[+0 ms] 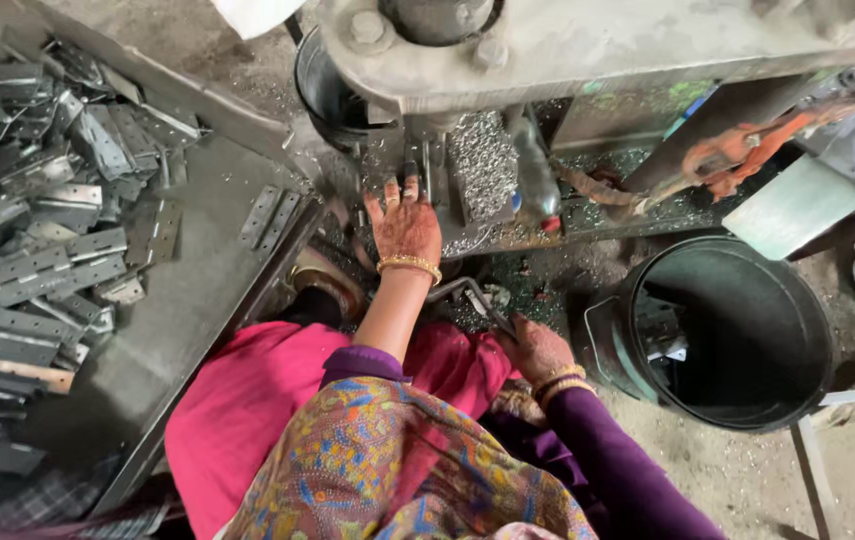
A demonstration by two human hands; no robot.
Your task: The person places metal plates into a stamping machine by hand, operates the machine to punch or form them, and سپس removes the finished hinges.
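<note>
— Danger sits with the left hand: it lies flat, fingers spread apart, right at the foot of the press, fingertips in under its overhanging head.

— Is it holding a piece?

— I cannot tell. Whatever is under the fingertips is too small and dark to make out. Meanwhile the right hand is clamped on the bent metal lever, just in front of the press and lower down.

— So 1 hand is in the working zone while the other holds the control.

— That is how I judge it. A pull on the lever while those fingers are under the head could crush them. The bangles on that wrist could also snag on an edge.

— Anything else?

— Metal chips are heaped on the press bed just beside the hand and could cut bare skin. A plastic bottle stands among them and could tip over at a knock.

— And farther out?

— The pile of hinges lies well to the left of the press on a tilted metal counter, so pieces could slide off toward the lap. The black bucket is to the right of the press, near the right elbow.
</note>
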